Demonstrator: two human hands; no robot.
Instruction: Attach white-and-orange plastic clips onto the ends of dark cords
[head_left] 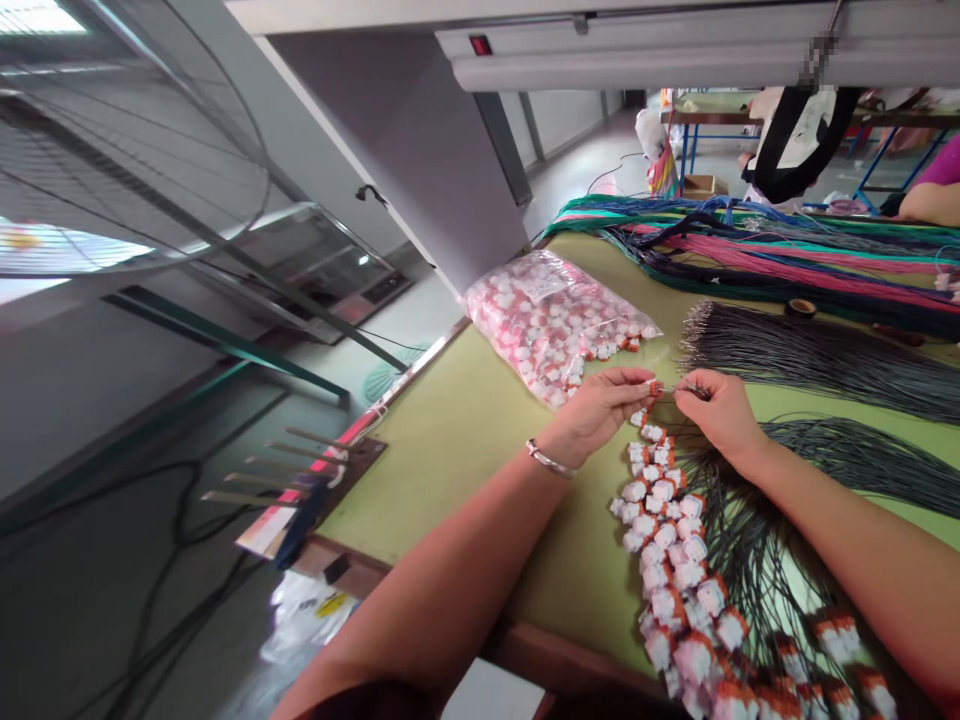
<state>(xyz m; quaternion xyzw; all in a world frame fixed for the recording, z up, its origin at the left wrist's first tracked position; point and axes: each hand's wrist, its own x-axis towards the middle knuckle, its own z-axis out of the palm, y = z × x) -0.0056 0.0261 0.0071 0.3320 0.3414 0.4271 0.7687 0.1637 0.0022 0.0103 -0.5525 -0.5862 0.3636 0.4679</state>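
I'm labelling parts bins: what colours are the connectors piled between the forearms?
White and orange; the head view shows those connectors well.

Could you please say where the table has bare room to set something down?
Bare tabletop lies between the connector bag, left forearm and pronged board, with another patch between that forearm and the connector pile. Black wires crowd the right side.

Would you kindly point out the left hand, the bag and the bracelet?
Left hand [595, 409]: head view, near the thumb's base.
Bag [551, 318]: head view, middle of its upper side.
Bracelet [552, 463]: head view, middle of its visible band.
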